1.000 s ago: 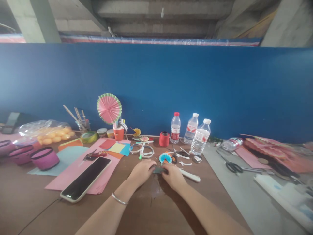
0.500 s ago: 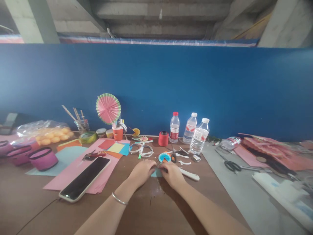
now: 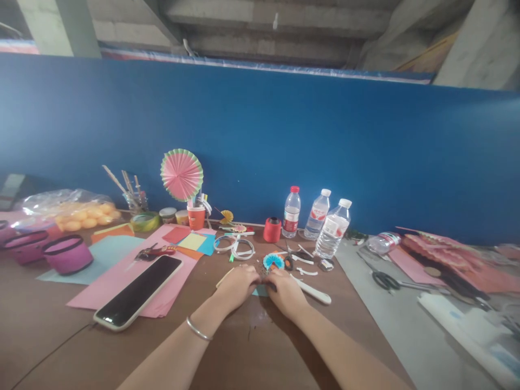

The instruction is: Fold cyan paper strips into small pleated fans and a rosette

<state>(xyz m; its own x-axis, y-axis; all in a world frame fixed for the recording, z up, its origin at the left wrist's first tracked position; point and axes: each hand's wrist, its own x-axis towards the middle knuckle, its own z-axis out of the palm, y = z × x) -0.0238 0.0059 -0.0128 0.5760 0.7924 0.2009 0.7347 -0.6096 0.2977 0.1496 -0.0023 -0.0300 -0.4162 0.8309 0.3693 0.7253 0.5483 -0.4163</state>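
A small piece of light blue paper lies on the brown table between my hands, partly covered by them. My left hand bends its fingers down onto the paper's left side. From the other side my right hand presses on it, fingers curled, the two thumbs close together. Just beyond the fingertips rests a pleated blue paper fan. A white-handled tool, perhaps a cutter, lies by my right hand. Close to my left hand is a thin yellowish strip.
A phone lies on pink paper at the left. Beyond my hands stand a red thread spool and several water bottles. Scissors lie on the grey surface to the right. A pink pleated fan stands in a cup.
The camera view has tilted slightly. My hands have drawn a little closer together over the blue paper, and less of it shows. The yellowish strip beside my left hand has come into view.
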